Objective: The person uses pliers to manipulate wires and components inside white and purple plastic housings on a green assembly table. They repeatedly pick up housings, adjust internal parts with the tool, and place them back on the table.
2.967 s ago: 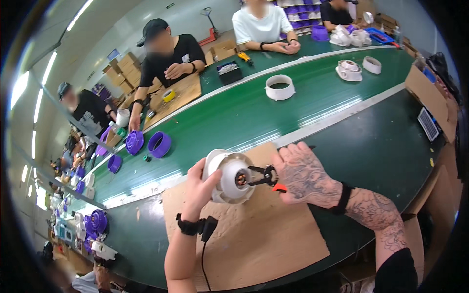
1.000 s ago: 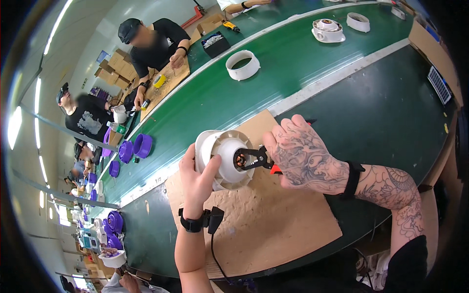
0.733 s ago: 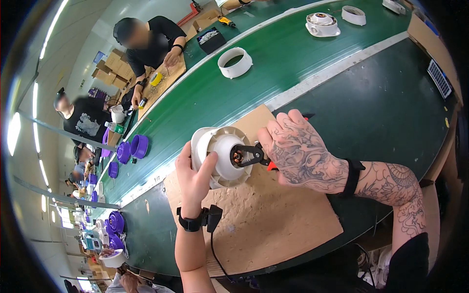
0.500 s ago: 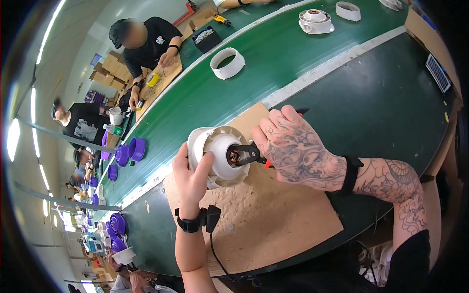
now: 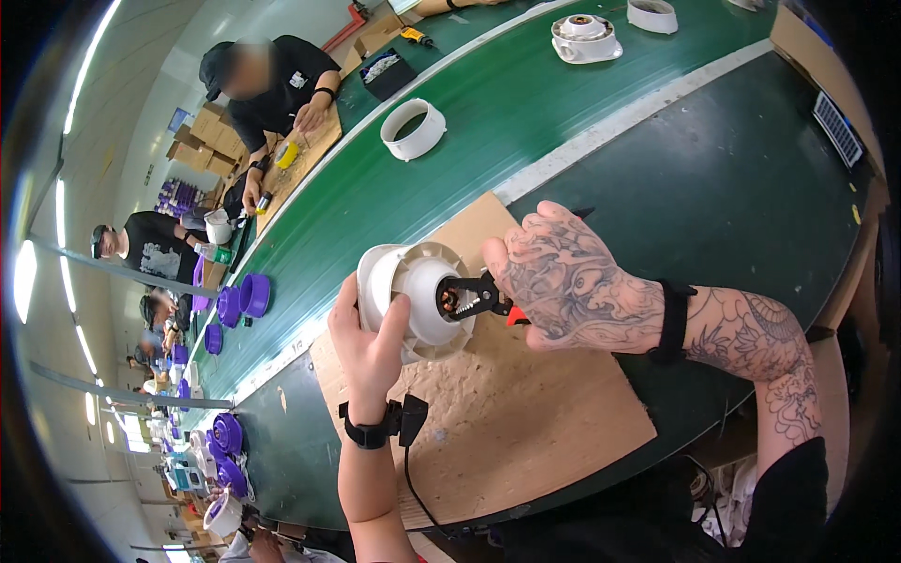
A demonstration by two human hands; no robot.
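Note:
My left hand (image 5: 371,342) grips a round white plastic housing (image 5: 413,296), holding it on its side above a brown board (image 5: 497,413). My right hand (image 5: 563,281) is closed around black pliers with red handles (image 5: 481,298). The pliers' jaws reach into the middle of the housing, where a small coppery part shows. A black band sits on each wrist, and a cable runs down from the left one.
A green conveyor belt (image 5: 488,122) runs behind the board, carrying a white ring (image 5: 413,129) and more white housings (image 5: 587,38). Other people sit across the belt at the upper left. Several purple parts (image 5: 242,298) lie at the left.
The view has drifted so the belt parts sit higher and further right. Both hands stay on the housing and pliers, with the jaws still inside its middle.

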